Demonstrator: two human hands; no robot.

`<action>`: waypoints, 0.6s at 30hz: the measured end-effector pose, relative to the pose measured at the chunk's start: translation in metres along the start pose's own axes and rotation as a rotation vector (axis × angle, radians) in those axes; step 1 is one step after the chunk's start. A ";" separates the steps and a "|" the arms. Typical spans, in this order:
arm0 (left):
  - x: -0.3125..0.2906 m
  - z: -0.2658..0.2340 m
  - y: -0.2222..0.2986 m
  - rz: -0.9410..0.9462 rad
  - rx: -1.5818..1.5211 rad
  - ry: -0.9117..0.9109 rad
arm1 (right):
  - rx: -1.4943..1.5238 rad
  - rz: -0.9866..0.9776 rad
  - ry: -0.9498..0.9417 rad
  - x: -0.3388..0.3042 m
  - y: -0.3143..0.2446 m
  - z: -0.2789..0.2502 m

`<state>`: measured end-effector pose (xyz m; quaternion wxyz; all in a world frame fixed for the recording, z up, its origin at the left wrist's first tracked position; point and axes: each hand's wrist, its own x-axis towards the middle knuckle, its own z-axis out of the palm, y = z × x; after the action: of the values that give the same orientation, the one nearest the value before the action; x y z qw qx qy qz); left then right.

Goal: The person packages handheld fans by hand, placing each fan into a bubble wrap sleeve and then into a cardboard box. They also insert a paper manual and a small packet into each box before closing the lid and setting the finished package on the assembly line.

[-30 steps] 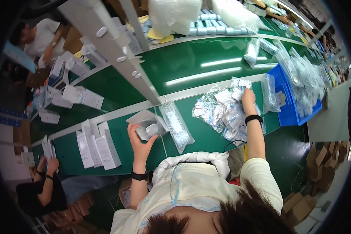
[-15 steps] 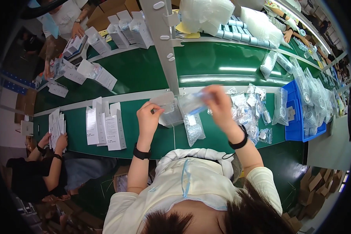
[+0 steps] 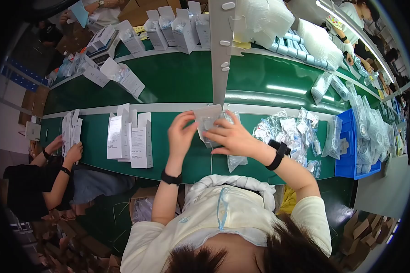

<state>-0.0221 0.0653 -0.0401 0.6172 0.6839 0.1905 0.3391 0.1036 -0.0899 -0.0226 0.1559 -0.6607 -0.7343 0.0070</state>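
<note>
A white open-topped box point(image 3: 208, 112) stands in front of me at the bench's middle, its back flap raised. My left hand point(image 3: 182, 133) pinches the box's left edge between thumb and fingers. Over the opening, my right hand point(image 3: 230, 136) has its fingers spread against the box's right side, with nothing visibly gripped in it. Clear plastic shows inside the box, partly hidden by my fingers. Beneath my right hand lies a clear bubble-wrap bag point(image 3: 236, 162), mostly covered by the hand and wrist.
Several clear bags with small parts point(image 3: 289, 129) are heaped to the right, beside a blue bin point(image 3: 346, 150) of bagged items. White boxes point(image 3: 141, 143) stand left. A co-worker's hands point(image 3: 72, 152) hold flat cartons farther left. A metal post point(image 3: 219, 59) rises behind the box.
My right hand has moved left from beside the box to its opening, and the clear bag it carried is no longer seen in it. The view has shifted slightly.
</note>
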 end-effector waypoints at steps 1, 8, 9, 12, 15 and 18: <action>-0.001 -0.016 -0.005 0.049 0.217 0.070 | 0.048 0.028 0.191 -0.007 0.007 -0.003; -0.035 -0.130 -0.073 -0.133 1.547 -0.050 | 0.890 0.385 0.294 -0.021 0.023 0.059; -0.040 -0.138 -0.085 -0.226 1.691 -0.141 | 0.866 0.372 0.271 -0.022 0.026 0.053; -0.051 -0.111 -0.076 -0.272 1.437 -0.138 | 0.828 0.393 0.547 -0.048 0.046 0.023; -0.069 -0.061 -0.054 -0.203 1.412 -0.178 | 1.418 0.690 0.766 -0.077 0.096 -0.013; -0.065 -0.033 -0.024 -0.342 1.189 -0.299 | 1.100 0.735 1.056 -0.055 0.159 -0.024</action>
<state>-0.0871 0.0489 -0.0781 0.1976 0.9096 0.3644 -0.0271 0.2677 -0.1280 -0.0466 0.7655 -0.6041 -0.1957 0.1038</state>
